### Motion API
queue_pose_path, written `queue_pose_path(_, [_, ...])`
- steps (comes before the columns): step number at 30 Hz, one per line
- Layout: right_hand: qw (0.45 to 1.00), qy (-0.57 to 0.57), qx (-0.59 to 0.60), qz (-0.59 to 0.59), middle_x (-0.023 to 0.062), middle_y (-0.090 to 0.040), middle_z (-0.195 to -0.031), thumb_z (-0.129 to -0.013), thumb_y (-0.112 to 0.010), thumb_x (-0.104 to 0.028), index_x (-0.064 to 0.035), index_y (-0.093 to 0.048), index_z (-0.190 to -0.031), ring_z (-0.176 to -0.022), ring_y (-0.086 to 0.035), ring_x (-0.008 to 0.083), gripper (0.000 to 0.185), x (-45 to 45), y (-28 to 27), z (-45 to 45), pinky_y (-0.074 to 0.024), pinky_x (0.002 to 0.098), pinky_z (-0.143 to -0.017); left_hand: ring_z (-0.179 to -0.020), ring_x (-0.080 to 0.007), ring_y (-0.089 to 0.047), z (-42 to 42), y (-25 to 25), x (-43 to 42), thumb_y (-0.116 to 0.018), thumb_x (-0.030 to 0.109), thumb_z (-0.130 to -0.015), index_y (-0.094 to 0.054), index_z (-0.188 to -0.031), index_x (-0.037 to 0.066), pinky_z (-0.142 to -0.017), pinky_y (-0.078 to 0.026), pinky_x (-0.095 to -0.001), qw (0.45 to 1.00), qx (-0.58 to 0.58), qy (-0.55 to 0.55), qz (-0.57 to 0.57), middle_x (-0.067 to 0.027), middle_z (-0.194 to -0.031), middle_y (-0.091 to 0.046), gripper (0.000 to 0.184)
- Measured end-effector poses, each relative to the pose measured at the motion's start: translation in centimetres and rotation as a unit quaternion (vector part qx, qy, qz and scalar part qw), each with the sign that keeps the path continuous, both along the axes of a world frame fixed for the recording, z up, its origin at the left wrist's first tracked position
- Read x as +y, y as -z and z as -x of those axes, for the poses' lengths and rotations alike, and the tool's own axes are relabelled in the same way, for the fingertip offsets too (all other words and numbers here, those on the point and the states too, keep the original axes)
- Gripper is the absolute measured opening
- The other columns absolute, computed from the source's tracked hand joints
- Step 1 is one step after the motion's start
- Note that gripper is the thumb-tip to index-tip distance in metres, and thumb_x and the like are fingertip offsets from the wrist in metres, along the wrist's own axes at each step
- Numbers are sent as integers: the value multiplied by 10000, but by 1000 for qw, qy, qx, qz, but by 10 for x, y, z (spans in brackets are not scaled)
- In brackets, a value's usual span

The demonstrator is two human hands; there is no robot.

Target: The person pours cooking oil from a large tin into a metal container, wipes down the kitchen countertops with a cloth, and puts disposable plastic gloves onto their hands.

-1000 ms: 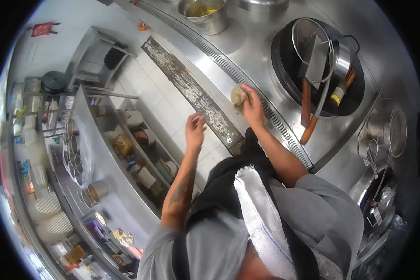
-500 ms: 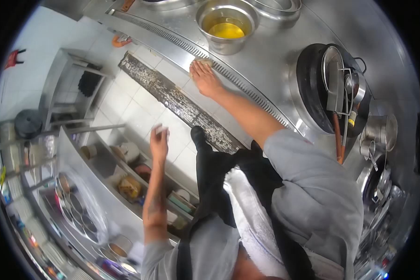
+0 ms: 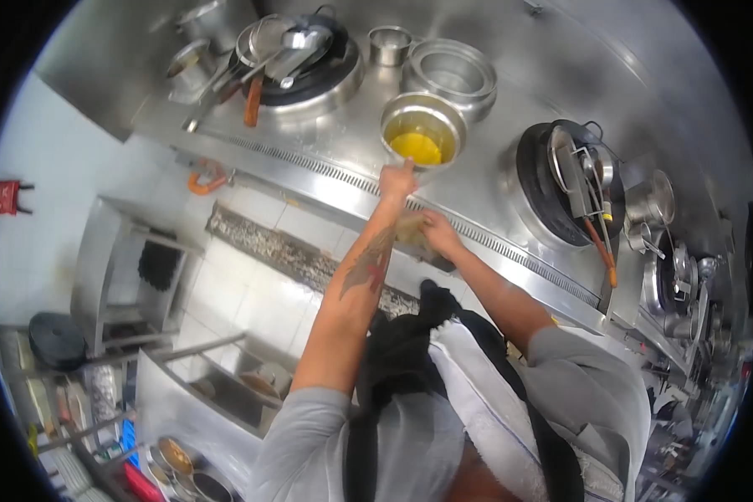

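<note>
A metal pot (image 3: 400,113) with yellow liquid (image 3: 418,149) in it stands on the steel counter near its front edge. My left hand (image 3: 397,181) is at the pot's near rim, closed on it, with one finger reaching over the edge. Lower down, in front of the counter's slotted strip, my right hand (image 3: 435,229) grips a crumpled, yellowish-brown cloth (image 3: 411,230). Part of the right hand's fingers is hidden by the cloth.
Behind the pot stand a wider metal pot (image 3: 452,74) and a small metal cup (image 3: 389,46). Black woks (image 3: 537,180) with strainers and ladles flank them. A slotted drain (image 3: 309,163) runs along the counter front. Low steel shelving (image 3: 163,376) stands behind on the left.
My left hand has come up from beside the shelving to the pot's rim. My right hand has left the counter's edge strip with the cloth. The view has turned.
</note>
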State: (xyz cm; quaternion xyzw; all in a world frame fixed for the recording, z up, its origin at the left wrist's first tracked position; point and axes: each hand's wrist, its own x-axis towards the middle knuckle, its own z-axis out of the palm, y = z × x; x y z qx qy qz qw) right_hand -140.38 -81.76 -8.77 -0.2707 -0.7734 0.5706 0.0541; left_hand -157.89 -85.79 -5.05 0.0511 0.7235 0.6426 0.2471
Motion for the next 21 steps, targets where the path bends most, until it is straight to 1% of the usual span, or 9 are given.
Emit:
queue_pose_path(1, [998, 34, 0, 51, 75, -714, -1085, -948, -589, -58, -64, -679, -1175, -1019, -653, 180, 244, 21, 11, -21, -513, 309, -901, -805, -236, -696, -1, -14, 9, -629, 235, -978, -545, -1039, -158, -662, -603, -315, 973, -219, 33, -64, -158, -995, -653, 407])
queue_pose_path(4, [985, 142, 24, 91, 52, -707, -1029, -964, -532, -20, -47, -678, -1148, -949, -656, 157, 236, 61, -4, -71, -529, 303, -855, -728, -331, -710, 8, -3, 31, -603, 84, -935, -540, -1055, -212, -494, -604, -326, 971, -199, -19, -132, -253, -949, -659, 325])
queue_pose_path(8, [965, 227, 52, 118, 75, -704, -1004, -963, -504, -28, -25, -672, -1136, -909, -667, 176, 240, 111, -20, -84, -540, 305, -815, -819, -358, -695, 37, 25, 45, -607, -22, -894, -516, -1139, -189, -592, -662, -374, 956, -200, 12, -216, -296, -1141, -577, 310])
queue_pose_path(9, [953, 263, 73, 132, 86, -707, -1015, -943, -542, -62, -15, -684, -1124, -908, -661, 176, 235, 126, -18, -80, -536, 311, -799, -877, -361, -683, 32, -14, 36, -615, -29, -885, -510, -1164, -170, -627, -668, -420, 950, -244, -24, -192, -278, -1117, -587, 330])
queue_pose_path(12, [929, 316, 141, 135, 103, -710, -1015, -916, -604, -149, -5, -713, -1064, -894, -659, 186, 233, 182, -21, -57, -529, 324, -772, -911, -427, -673, 64, -8, 34, -554, 13, -928, -448, -1121, -223, -713, -661, -433, 965, -226, 17, -131, -305, -1052, -561, 323])
queue_pose_path(16, [905, 340, 180, 181, 108, -710, -993, -870, -684, -324, -18, -744, -915, -877, -661, 207, 315, 271, -70, 0, -515, 340, -759, -857, -379, -684, 102, -10, 16, -599, 65, -926, -505, -1120, -175, -818, -639, -438, 960, -215, 92, -152, -273, -1041, -605, 322])
queue_pose_path(17, [902, 343, 189, 184, 108, -710, -993, -870, -684, -324, -18, -744, -915, -877, -661, 207, 315, 288, -93, 19, -515, 340, -759, -880, -350, -674, 128, 24, 7, -604, 76, -927, -506, -1089, -161, -819, -640, -460, 976, -111, 158, -97, -237, -1009, -590, 303])
queue_pose_path(19, [940, 340, 28, 24, 108, -707, -979, -827, -730, -377, -27, -733, -959, -874, -658, 201, 374, 331, -141, 68, -515, 332, -767, -906, -320, -662, 168, 47, -4, -599, 79, -933, -506, -1086, -150, -819, -641, -479, 970, 26, 241, -26, -203, -987, -584, 290])
queue_pose_path(21, [946, 318, 61, -31, 118, -712, -985, -814, -746, -384, -34, -723, -993, -882, -667, 195, 394, 391, -147, 124, -517, 336, -770, -921, -328, -665, 172, 16, -3, -578, 63, -941, -503, -1138, -148, -823, -638, -483, 981, -86, 172, -38, -219, -1037, -607, 298])
